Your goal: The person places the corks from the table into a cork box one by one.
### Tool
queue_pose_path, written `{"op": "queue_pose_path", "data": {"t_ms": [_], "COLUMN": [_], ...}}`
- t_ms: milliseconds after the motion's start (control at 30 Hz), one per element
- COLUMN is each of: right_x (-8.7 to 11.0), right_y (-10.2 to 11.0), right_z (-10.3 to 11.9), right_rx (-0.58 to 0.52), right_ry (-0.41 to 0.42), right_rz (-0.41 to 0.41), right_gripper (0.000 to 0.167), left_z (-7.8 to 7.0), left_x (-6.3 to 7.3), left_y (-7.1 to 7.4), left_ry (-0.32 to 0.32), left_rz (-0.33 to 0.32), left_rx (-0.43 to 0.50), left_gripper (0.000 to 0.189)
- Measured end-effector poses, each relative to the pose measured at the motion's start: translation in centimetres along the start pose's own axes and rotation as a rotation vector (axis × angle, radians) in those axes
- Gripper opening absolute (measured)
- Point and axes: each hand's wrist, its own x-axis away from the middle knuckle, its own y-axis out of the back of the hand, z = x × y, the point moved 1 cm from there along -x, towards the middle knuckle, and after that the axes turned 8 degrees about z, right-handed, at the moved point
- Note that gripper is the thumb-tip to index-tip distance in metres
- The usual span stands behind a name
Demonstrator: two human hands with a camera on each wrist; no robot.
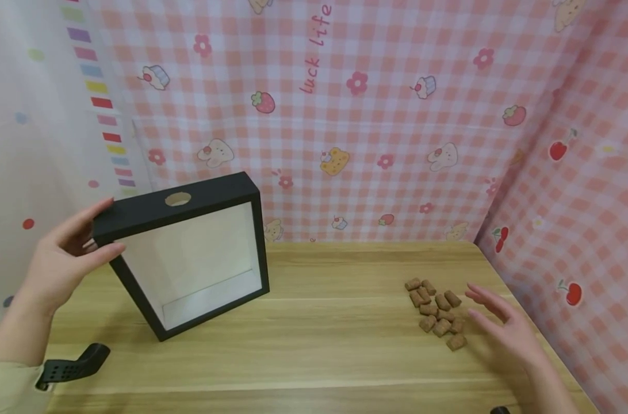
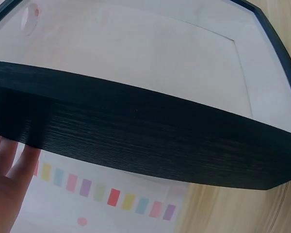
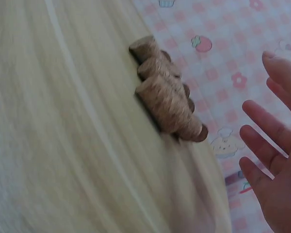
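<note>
A black shadow box frame [image 1: 264, 247] with a pale inside and a round hole in its top stands upright at the left of the table. My left hand [image 1: 60, 259] grips its upper left corner, the thumb on the front edge and the fingers round the far side. In the left wrist view, fingers of the left hand [image 2: 12, 179] touch the frame's dark side [image 2: 136, 131]. At the right lies a loose pile of brown wine corks [image 1: 429, 309]. My right hand [image 1: 510, 333] hovers just right of the corks, its fingers extended and holding nothing. The right wrist view shows those corks [image 3: 167, 104] apart from the right hand [image 3: 276, 155].
The wooden table [image 1: 319, 345] backs onto a pink checked curtain [image 1: 386, 121]. Another checked curtain [image 1: 593, 230] runs along its right edge, close to the right hand. A white curtain with coloured marks [image 1: 34, 126] hangs at the left. A black strap piece [image 1: 76, 365] sits at the left wrist.
</note>
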Motion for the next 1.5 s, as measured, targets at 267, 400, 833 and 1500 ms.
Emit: {"op": "queue_pose_path", "data": {"t_ms": [267,400,833,1500], "right_x": [-0.8,-1.3,-2.0,-3.0], "right_y": [-0.4,-0.5,-0.8,-1.1], "right_z": [-1.7,-2.6,-4.3,-5.1], "right_rx": [0.067,0.072,0.061,0.117], "right_ry": [-0.012,-0.037,-0.094,-0.159], "right_rz": [0.009,0.007,0.022,0.062], "right_gripper": [0.051,0.052,0.054,0.052], "left_z": [0.2,0.0,-0.1,0.5], "left_x": [-0.1,-0.4,-3.0,-6.2], "left_y": [0.0,-0.6,-4.7,-10.8], "left_ry": [0.025,0.037,-0.015,-0.039], "left_rz": [-0.009,0.010,0.113,0.260], "left_rx": [0.042,0.098,0.110,0.094], "left_gripper": [0.073,0.072,0.065,0.069]}}
